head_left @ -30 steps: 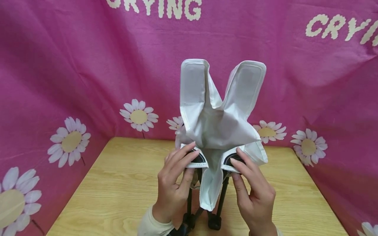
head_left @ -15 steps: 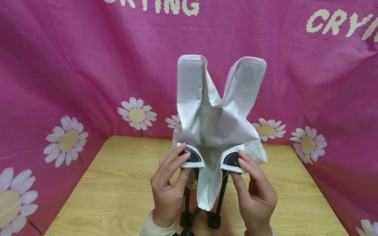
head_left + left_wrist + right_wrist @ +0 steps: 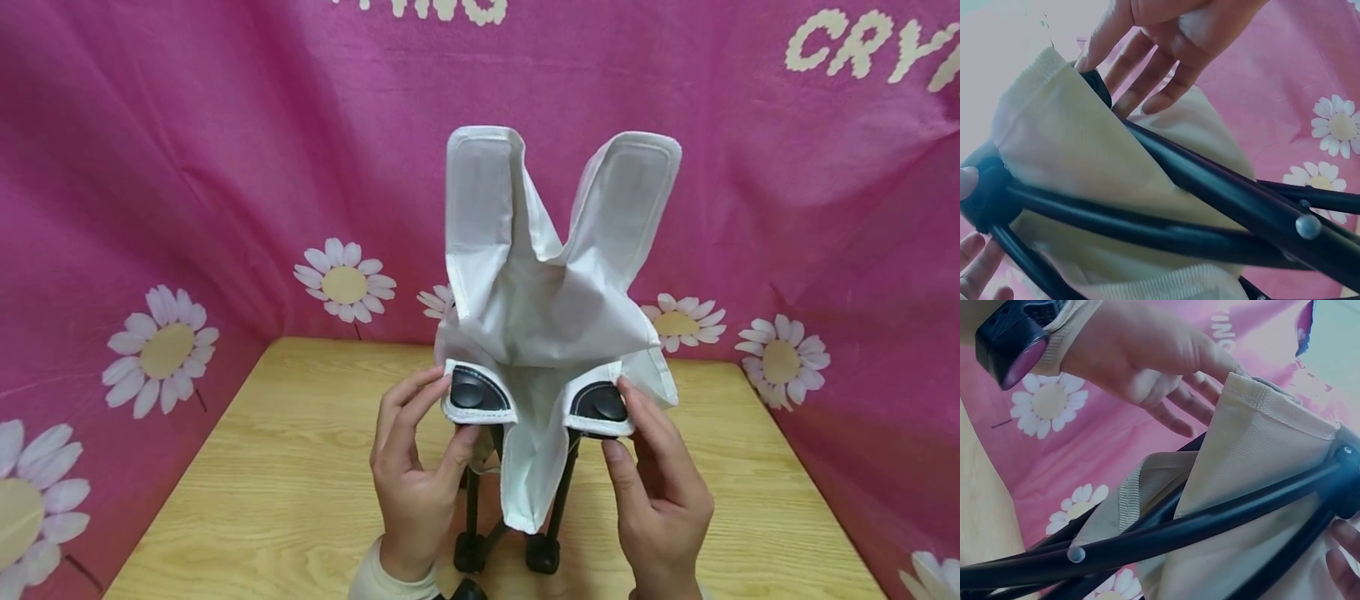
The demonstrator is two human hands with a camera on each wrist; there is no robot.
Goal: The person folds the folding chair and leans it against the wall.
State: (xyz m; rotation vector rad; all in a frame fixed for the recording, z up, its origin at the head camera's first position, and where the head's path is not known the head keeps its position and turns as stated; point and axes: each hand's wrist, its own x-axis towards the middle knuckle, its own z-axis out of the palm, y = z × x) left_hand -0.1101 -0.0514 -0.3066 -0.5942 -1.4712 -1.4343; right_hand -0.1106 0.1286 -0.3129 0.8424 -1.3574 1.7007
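A folding stool with a white fabric seat (image 3: 540, 325) and black legs (image 3: 557, 500) stands before me, its cloth sagging in the middle. Two fabric flaps (image 3: 480, 192) rise at its back. Each front corner carries a black patch (image 3: 474, 392) with a round button. My left hand (image 3: 420, 483) holds the left front corner's outer edge, thumb below and fingertips at the side. On the opposite corner, my right hand (image 3: 663, 492) grips the edge in the same way. In the right wrist view, several fingers of the left hand (image 3: 1147, 369) extend loosely beside the cloth.
The stool's feet (image 3: 542, 552) rest on a wood-grain table (image 3: 300, 467). Pink cloth walls (image 3: 360, 125) printed with daisies and lettering surround the table at the back and both sides. Black tubes joined by rivets (image 3: 1308, 226) cross under the seat.
Both hands have slid outward on the front corners, uncovering the black patches and their buttons. The front corners stand slightly farther apart, and the back flaps appear a little higher in view.
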